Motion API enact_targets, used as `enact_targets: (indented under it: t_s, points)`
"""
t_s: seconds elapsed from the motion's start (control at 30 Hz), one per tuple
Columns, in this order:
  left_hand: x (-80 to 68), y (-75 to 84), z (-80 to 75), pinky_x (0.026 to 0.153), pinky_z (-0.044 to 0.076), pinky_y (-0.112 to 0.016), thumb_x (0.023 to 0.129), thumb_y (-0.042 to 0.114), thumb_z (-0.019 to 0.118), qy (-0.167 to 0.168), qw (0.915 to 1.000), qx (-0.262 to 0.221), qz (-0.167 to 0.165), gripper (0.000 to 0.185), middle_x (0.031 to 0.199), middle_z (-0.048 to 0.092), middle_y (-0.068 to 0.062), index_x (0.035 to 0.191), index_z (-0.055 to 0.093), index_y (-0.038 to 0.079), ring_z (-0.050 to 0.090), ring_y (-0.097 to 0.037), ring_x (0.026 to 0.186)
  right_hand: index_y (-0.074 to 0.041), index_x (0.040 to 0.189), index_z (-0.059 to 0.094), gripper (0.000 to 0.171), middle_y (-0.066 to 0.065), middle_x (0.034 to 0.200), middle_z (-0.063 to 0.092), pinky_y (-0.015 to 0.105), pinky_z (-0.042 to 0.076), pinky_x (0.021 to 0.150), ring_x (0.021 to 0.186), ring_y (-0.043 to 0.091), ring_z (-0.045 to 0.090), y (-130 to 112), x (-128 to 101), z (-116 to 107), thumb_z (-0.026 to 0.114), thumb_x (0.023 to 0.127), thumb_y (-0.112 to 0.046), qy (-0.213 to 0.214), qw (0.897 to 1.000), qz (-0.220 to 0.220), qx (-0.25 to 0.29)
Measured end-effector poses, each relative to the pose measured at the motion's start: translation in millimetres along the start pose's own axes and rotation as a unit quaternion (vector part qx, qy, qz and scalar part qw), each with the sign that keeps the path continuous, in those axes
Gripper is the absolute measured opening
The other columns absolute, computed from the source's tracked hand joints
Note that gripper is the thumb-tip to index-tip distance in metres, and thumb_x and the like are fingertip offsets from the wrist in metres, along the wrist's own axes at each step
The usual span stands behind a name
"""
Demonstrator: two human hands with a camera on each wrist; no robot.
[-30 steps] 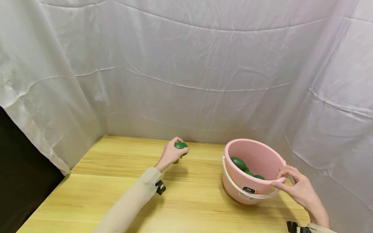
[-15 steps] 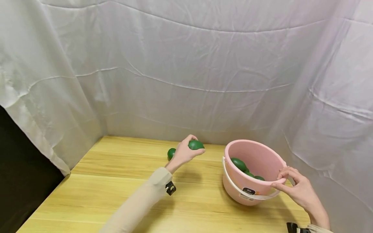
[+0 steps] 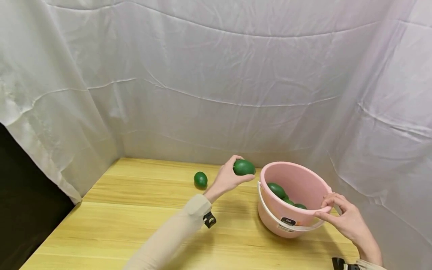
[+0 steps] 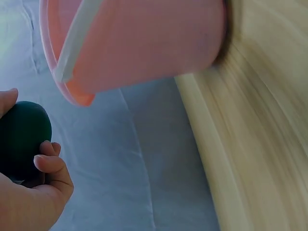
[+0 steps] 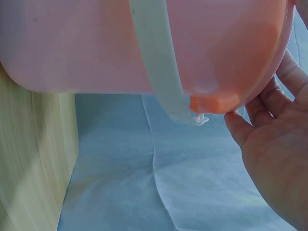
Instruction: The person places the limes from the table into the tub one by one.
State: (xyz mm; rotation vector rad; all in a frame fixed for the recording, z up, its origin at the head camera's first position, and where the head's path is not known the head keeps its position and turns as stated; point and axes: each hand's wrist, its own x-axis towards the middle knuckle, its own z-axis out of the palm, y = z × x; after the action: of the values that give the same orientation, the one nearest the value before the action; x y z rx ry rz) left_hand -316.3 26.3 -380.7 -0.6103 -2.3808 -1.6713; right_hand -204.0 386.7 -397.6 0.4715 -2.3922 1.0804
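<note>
My left hand (image 3: 227,179) holds a smooth, dark green oval fruit (image 3: 244,167) above the table, a little left of the pink bucket (image 3: 275,221). In the left wrist view, the fingers curl round that green fruit (image 4: 24,137), apart from the bucket's rim. My right hand (image 3: 351,219) pinches the bucket's rim at its right side, thumb outside and fingers over the edge. Several green fruits (image 3: 276,190) lie inside the bucket, partly hidden by its front wall. Another green fruit (image 3: 200,180) rests on the table behind my left wrist.
The bucket's white handle (image 3: 270,213) hangs down across its front. A wooden table (image 3: 135,210) runs under everything. White cloth (image 3: 216,93) hangs behind and on both sides, and a dark area (image 3: 27,198) lies beyond the table's left edge.
My left hand has carried the green fruit up and to the right, toward the bucket. The fruit left on the table has come into full view. My right hand stays on the rim.
</note>
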Motion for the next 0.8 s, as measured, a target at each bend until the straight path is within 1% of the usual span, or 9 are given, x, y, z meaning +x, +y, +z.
enact_targets:
  t_s: [0.17, 0.27, 0.43, 0.57, 0.67, 0.73, 0.8]
  points:
    - [-1.1, 5.3, 6.6, 0.07, 0.054, -0.027, 0.073, 0.046, 0.084, -0.004, 0.9998, 0.007, 0.019, 0.057, 0.102, 0.067, -0.002, 0.117, 0.052, 0.027, 0.064, -0.012, 0.083, -0.006, 0.082, 0.063, 0.025, -0.018, 0.099, 0.057, 0.001, 0.029, 0.1, 0.116, -0.003, 0.046, 0.6, 0.4, 0.3, 0.082, 0.072, 0.005, 0.004, 1.0, -0.003, 0.001]
    - [-0.2, 7.5, 10.0, 0.071, 0.054, -0.027, 0.074, 0.044, 0.084, -0.009, 0.9994, 0.003, 0.032, 0.054, 0.102, 0.067, 0.002, 0.117, 0.055, 0.03, 0.064, -0.011, 0.084, -0.006, 0.082, 0.063, 0.024, -0.018, 0.099, 0.057, 0.001, 0.029, 0.099, 0.117, -0.003, 0.045, 0.0, 0.3, 0.0, 0.082, 0.072, 0.004, 0.001, 1.0, 0.0, 0.003]
    - [1.4, 11.5, 15.8, 0.071, 0.055, -0.027, 0.074, 0.043, 0.085, -0.018, 0.999, -0.005, 0.042, 0.052, 0.101, 0.067, 0.006, 0.117, 0.057, 0.033, 0.065, -0.01, 0.084, -0.006, 0.083, 0.063, 0.022, -0.017, 0.099, 0.057, 0.0, 0.028, 0.099, 0.119, -0.003, 0.044, -1.4, -0.5, -0.4, 0.081, 0.074, 0.003, -0.005, 1.0, 0.006, 0.003]
    - [1.3, 14.5, 21.2, 0.072, 0.054, -0.024, 0.074, 0.041, 0.085, -0.016, 0.9982, 0.015, 0.055, 0.061, 0.105, 0.068, 0.003, 0.124, 0.052, 0.028, 0.065, -0.008, 0.086, -0.006, 0.083, 0.063, 0.023, -0.017, 0.099, 0.057, 0.001, 0.029, 0.099, 0.117, -0.003, 0.045, -1.3, -0.2, 0.1, 0.082, 0.073, 0.003, -0.002, 1.0, 0.003, 0.002]
    - [0.3, 16.4, 25.1, 0.073, 0.054, -0.022, 0.074, 0.04, 0.085, -0.018, 0.9969, 0.032, 0.07, 0.067, 0.106, 0.068, -0.001, 0.126, 0.045, 0.023, 0.065, -0.007, 0.087, -0.006, 0.082, 0.063, 0.024, -0.017, 0.098, 0.058, 0.001, 0.029, 0.1, 0.116, -0.005, 0.045, -0.8, 0.0, 0.4, 0.082, 0.072, 0.005, 0.0, 1.0, -0.001, 0.004]
    - [-0.5, 17.4, 27.3, 0.073, 0.054, -0.021, 0.075, 0.04, 0.084, -0.023, 0.9957, 0.039, 0.081, 0.067, 0.104, 0.067, -0.001, 0.124, 0.043, 0.022, 0.065, -0.006, 0.086, -0.006, 0.082, 0.063, 0.025, -0.017, 0.098, 0.058, 0.001, 0.029, 0.1, 0.115, -0.006, 0.045, -0.3, 0.2, 0.7, 0.082, 0.072, 0.006, 0.001, 1.0, -0.004, 0.005]
    - [-1.0, 18.6, 29.4, 0.074, 0.054, -0.021, 0.076, 0.039, 0.084, -0.031, 0.9935, 0.047, 0.099, 0.064, 0.105, 0.067, 0.0, 0.123, 0.044, 0.023, 0.064, -0.006, 0.086, -0.006, 0.082, 0.063, 0.025, -0.017, 0.098, 0.058, 0.002, 0.029, 0.1, 0.115, -0.006, 0.045, 0.0, 0.2, 0.9, 0.082, 0.071, 0.006, 0.001, 1.0, -0.004, 0.006]
